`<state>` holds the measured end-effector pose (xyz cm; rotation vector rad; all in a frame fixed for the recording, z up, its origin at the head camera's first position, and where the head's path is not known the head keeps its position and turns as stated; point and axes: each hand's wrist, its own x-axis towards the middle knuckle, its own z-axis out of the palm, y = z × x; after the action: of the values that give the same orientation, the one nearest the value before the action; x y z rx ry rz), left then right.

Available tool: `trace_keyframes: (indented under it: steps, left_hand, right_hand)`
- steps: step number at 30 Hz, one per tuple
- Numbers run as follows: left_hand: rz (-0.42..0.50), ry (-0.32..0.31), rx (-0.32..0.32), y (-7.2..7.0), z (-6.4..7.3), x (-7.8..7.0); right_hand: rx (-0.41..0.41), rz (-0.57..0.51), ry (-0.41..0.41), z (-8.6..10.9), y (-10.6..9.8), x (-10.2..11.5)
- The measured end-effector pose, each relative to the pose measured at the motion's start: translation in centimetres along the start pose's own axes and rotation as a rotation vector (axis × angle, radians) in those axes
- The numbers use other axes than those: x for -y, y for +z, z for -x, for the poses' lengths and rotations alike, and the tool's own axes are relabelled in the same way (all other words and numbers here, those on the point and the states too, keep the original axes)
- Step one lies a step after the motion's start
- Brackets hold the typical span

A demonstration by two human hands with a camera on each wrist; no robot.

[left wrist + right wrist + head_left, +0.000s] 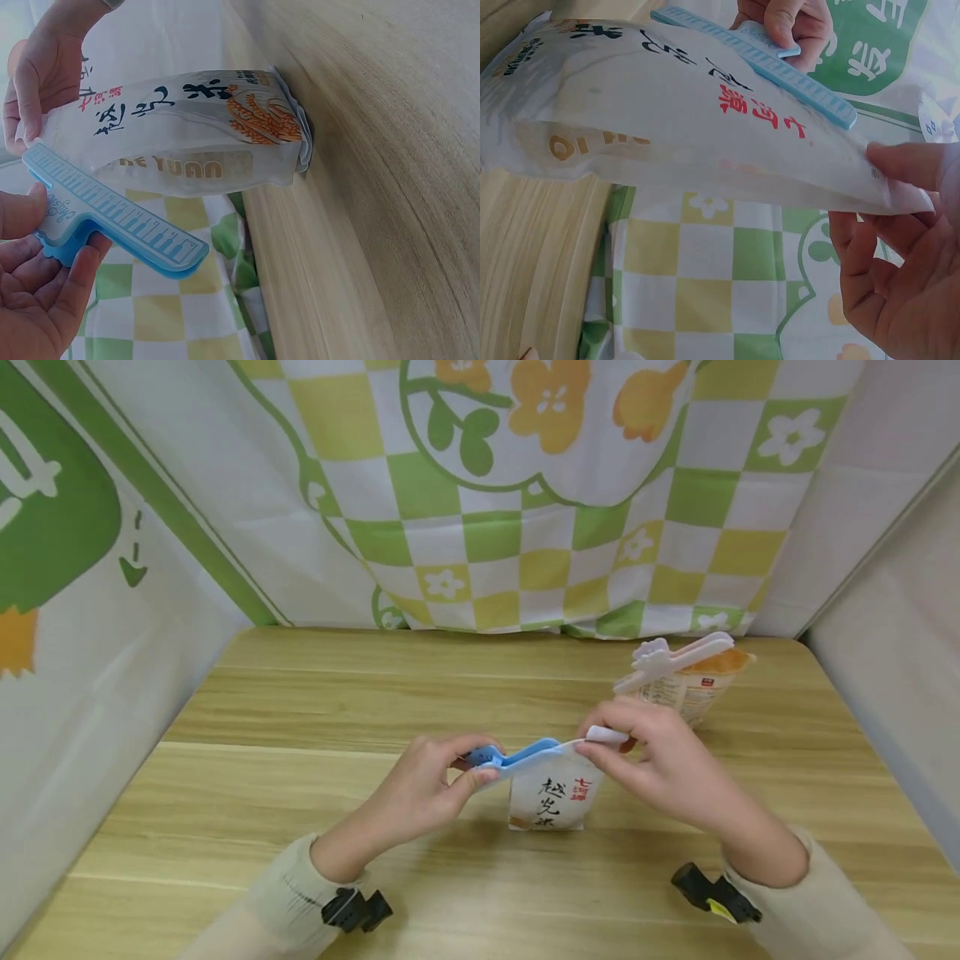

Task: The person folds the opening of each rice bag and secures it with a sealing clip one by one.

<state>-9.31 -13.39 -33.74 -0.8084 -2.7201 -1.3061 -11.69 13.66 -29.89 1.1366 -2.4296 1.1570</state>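
Observation:
A white rice bag point(552, 806) with black and red lettering stands upright on the table. My left hand point(420, 789) pinches the handles of a light blue bag clip point(124, 214) between thumb and fingers. The clip's long ruler-marked bar slants beside the bag's upper part, its far end close to the top edge. At that top edge my right hand point(663, 768) pinches the bag between thumb and fingers, and the folded corner pokes out past the thumb. The right wrist view shows the bag's upper part point(780, 169) stretched flat toward the right hand.
Behind the right hand stands a second bag point(701, 689), orange and cream, with a pale pink clip point(675, 662) across its top. The wooden table point(300, 693) meets a checkered cloth point(540, 527) at the back, and printed white panels rise at both sides.

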Motion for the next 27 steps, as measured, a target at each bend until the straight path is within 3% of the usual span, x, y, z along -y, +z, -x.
trace_keyframes:
  steps: [6,12,21,27]
  left_hand:
    - [0.011,0.005,-0.014,0.0,-0.1,-0.1]
    - [0.023,0.026,-0.027,-0.1,-0.3,-0.7]
    - [0.03,0.039,-0.032,-0.1,-0.4,-1.0]
    - [0.047,0.049,-0.038,0.1,-0.2,-1.0]
  right_hand:
    - [-0.098,0.025,-0.09,-0.1,0.4,0.1]
    - [-0.129,0.028,-0.107,-0.3,0.8,0.5]
    - [-0.123,0.047,-0.011,-0.2,0.8,1.0]
    - [-0.045,-0.061,0.107,0.7,0.6,0.2]
